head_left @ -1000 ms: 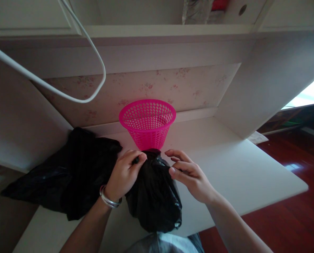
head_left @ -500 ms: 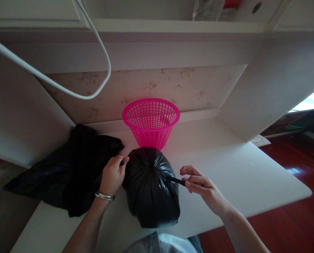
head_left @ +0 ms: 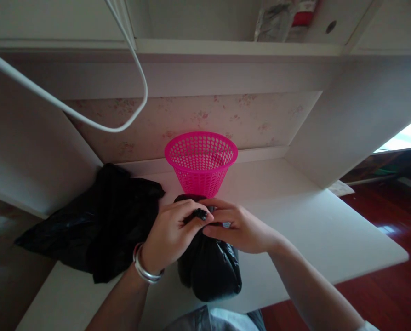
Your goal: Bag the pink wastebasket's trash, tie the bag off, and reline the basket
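A full black plastic bag point(head_left: 215, 271) rests on the white desk in front of me. Above its gathered top, my left hand point(head_left: 178, 230), with a silver bracelet at the wrist, is closed on a bit of black plastic that pokes out by the thumb. My right hand point(head_left: 238, 225) meets it from the right, fingers bent and pressed together at the bag's top; what they hold is hidden. Just behind the bag stands a pink perforated basket point(head_left: 201, 177). Another black plastic bag point(head_left: 122, 220) lies loosely crumpled to the left.
The white desk point(head_left: 295, 216) runs to the right, with reddish floor point(head_left: 371, 280) past its edge. A white cable point(head_left: 88, 120) hangs at the upper left. An open shelf point(head_left: 205, 46) spans the top, with side panels left and right.
Both hands have come together over the bag's top, the left moving right and the right moving left. The stretched black strip by my right hand no longer shows. The view has shifted slightly.
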`<state>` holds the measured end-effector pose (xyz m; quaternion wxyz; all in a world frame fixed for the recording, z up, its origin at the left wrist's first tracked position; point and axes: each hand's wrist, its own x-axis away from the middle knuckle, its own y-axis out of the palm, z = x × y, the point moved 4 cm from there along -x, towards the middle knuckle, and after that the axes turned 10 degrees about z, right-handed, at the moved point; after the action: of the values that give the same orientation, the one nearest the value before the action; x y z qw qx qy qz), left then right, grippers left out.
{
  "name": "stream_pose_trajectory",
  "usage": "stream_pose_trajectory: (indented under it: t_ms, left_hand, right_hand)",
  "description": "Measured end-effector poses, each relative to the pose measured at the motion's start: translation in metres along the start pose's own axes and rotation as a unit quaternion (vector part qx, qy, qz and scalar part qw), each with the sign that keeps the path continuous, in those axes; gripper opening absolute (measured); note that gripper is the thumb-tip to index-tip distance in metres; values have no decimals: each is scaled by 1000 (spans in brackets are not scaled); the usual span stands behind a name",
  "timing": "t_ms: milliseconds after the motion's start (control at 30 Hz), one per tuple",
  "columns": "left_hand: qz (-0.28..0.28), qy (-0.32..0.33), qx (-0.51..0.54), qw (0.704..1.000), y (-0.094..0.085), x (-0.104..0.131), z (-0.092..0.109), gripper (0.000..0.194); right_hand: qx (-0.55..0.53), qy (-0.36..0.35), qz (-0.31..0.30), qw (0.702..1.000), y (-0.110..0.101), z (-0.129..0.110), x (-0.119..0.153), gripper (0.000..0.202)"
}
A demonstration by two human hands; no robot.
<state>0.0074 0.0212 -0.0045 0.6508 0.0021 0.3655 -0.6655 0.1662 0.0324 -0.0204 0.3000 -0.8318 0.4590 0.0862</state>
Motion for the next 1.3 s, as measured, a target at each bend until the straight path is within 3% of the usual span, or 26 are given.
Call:
stream_pose_trajectory:
  t_ms: [133, 233, 333, 433, 567, 667, 900, 1000, 1100, 1200, 1300]
  left_hand:
    - [5, 47, 22, 999, 5, 3, 6, 8]
    - [40, -24, 66, 997, 5, 15, -16, 15]
    - [95, -167, 139, 972, 11, 34, -52, 23]
    - [112, -268, 161, 943, 26, 56, -80, 28]
    - [82, -323, 140, 933, 43, 87, -103, 35]
    - [63, -349, 127, 926, 49, 110, -121, 39]
    - [51, -385, 85, 918, 52, 142, -148, 45]
    - [46, -384, 61, 920, 48, 144, -153, 45]
    - [46, -369, 31, 928, 41, 142, -156, 45]
    - [58, -356, 6, 933, 34, 137, -157, 45]
    - [64, -342, -12, 937, 33, 134, -155, 43]
  right_hand:
    - [20, 2, -30, 999, 3, 2, -9, 22]
    - [11, 62, 21, 998, -12, 13, 2, 29]
    - [-54, 138, 126, 981, -38, 26, 19, 30]
    - [-111, 141, 253, 951, -72, 30, 32, 21]
    - [-167, 118, 442, 873, -121, 17, 44, 16]
    - [-152, 133, 527, 826, -150, 11, 56, 18]
    - [-99, 136, 582, 795, -191, 47, 89, 10]
    - [-117, 120, 626, 762, -211, 63, 99, 4]
    - [-139, 127, 661, 726, -226, 77, 105, 16]
    - [-155, 155, 678, 702, -230, 93, 107, 17]
    - [-170, 188, 660, 707, -223, 108, 108, 13]
